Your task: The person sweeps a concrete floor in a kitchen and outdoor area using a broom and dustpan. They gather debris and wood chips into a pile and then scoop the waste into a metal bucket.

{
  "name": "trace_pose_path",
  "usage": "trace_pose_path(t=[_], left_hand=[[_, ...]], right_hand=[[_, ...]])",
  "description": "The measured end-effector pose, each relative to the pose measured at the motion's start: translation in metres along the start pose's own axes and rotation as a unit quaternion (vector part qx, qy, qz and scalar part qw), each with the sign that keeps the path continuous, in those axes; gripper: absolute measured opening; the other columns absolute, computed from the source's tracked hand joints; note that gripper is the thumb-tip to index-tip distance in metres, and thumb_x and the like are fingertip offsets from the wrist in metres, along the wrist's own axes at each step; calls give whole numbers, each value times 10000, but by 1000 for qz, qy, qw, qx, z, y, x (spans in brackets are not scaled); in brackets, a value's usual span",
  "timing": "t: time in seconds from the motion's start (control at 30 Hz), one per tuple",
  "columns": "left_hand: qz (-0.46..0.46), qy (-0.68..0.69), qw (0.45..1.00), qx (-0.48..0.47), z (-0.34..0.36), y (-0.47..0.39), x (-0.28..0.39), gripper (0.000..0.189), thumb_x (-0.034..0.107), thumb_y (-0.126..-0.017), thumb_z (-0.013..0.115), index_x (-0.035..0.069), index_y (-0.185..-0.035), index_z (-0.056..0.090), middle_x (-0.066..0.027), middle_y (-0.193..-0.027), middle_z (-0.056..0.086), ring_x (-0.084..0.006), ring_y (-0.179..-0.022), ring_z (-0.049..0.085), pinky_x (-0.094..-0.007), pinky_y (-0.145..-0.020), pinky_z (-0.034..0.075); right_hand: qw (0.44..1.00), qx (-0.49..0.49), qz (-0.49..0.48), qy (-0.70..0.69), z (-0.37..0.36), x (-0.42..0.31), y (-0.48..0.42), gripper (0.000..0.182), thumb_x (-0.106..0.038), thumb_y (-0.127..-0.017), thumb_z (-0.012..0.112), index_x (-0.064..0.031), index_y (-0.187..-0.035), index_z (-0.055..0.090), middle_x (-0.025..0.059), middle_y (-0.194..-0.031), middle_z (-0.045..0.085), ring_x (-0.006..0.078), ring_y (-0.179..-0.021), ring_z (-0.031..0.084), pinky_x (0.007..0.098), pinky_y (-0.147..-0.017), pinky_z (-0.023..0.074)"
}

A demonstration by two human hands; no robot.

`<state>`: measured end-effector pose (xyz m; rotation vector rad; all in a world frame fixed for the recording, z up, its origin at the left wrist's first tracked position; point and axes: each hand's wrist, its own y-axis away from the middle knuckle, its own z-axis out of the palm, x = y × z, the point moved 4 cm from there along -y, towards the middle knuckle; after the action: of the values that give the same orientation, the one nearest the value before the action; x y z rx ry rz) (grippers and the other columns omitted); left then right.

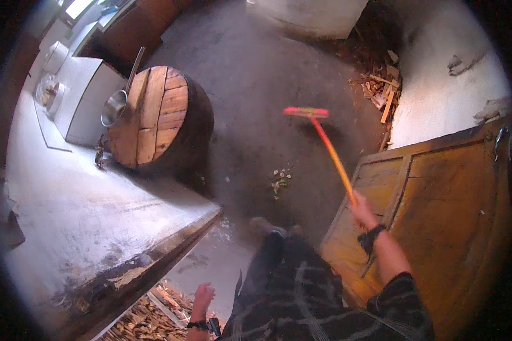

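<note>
My right hand [364, 211] grips the orange handle of a long-handled floor tool [335, 154]. A narrow pink crosspiece [306, 112] forms its far end; blur leaves unclear whether it is a broom, mop or squeegee. The crosspiece is over the dark floor [256, 106], and contact cannot be told. Nearer to me, small pale and green scraps [280, 181] lie scattered on that floor. My left hand [204, 295] hangs low at my side, its fingers loosely curled, above a heap of split wood [147, 317]. Whether it holds anything small is unclear.
To the left, a large round vessel with a plank lid [153, 121] carries a metal ladle [115, 106]. A white wall ledge [111, 213] juts out beside me. A yellow-brown wooden door [448, 204] stands close on the right. Wood scraps [384, 91] lie along the right wall.
</note>
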<state>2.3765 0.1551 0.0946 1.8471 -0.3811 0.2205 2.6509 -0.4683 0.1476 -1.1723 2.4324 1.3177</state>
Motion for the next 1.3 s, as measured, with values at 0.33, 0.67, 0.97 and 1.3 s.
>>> trace_pose_path(t=[0.33,0.67,0.97,1.3], left_hand=[[47,-132,990,-22,-12,-17,-41,443,209,-870,594,-10,-1247,512,-116,-912,637,-169,-769,641,-308,-659,528],[70,-36,993,-89,-4,-53,-74,393,139,-819,636,5,-1182,568,-90,-788,632,-158,-672,624,-300,-600,510],[158,-121,978,-59,-46,-47,-139,423,202,-826,635,4,-1192,561,-91,-808,645,-157,-657,610,-299,-582,499],[130,-129,983,-1,-140,18,-225,471,236,-806,642,5,-1205,547,-94,-838,648,-158,-770,607,-301,-690,502]], right_hand=[[996,21,49,-79,39,28,-121,217,-10,-861,521,-58,-1072,501,26,-588,431,146,-435,445,321,-384,377],[998,-24,-43,27,169,168,220,529,-90,-796,563,-96,-1322,504,224,-912,622,358,-826,626,460,-708,498],[997,-13,-10,-80,197,136,194,471,-46,-825,535,-62,-1294,488,251,-867,628,400,-835,642,451,-677,512],[989,-16,-119,84,300,164,205,663,33,-787,527,-32,-1415,324,293,-870,639,468,-843,627,517,-723,518]])
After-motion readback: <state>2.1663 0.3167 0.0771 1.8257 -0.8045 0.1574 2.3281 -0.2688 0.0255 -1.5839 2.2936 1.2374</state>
